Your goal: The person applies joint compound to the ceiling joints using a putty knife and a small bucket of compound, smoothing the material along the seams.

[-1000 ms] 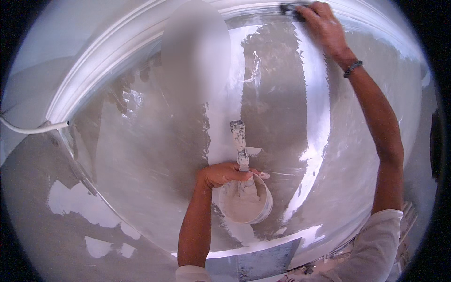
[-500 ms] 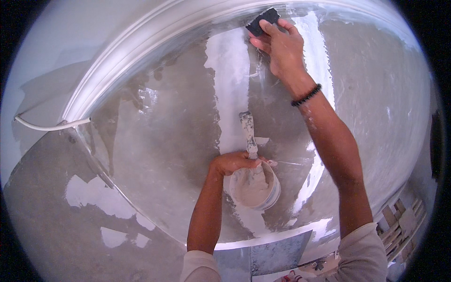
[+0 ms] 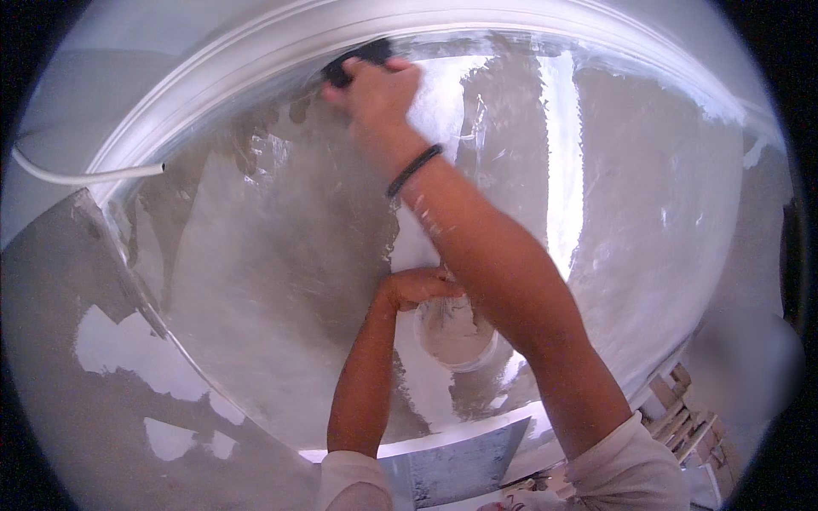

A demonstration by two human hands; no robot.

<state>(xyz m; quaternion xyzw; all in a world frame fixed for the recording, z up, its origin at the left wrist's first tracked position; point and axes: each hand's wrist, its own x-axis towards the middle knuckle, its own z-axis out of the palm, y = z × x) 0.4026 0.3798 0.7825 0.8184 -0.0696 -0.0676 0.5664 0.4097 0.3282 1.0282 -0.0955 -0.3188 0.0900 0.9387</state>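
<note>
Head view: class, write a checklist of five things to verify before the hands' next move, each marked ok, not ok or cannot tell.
1. Right hand holding the black rectangular block: ok.
2. Left hand holding the round white bucket at its rim: ok.
3. Pale beige paste inside the bucket: ok.
4. Clear view of the bucket: not ok; the bare right forearm overlaps it.
5. Block touching the grey, white-patched wall: cannot tell; motion blur.

Black block (image 3: 372, 50) is moved leftward under cornice (image 3: 426, 19) by right hand (image 3: 381, 92): from top of right white strip (image 3: 562, 145), past left white strip (image 3: 439, 94), now left of it. Right forearm (image 3: 503, 264) is swung across; bucket (image 3: 463, 368) is partly overlapped, putty knife (image 3: 464, 313) handle mostly hidden.
</note>
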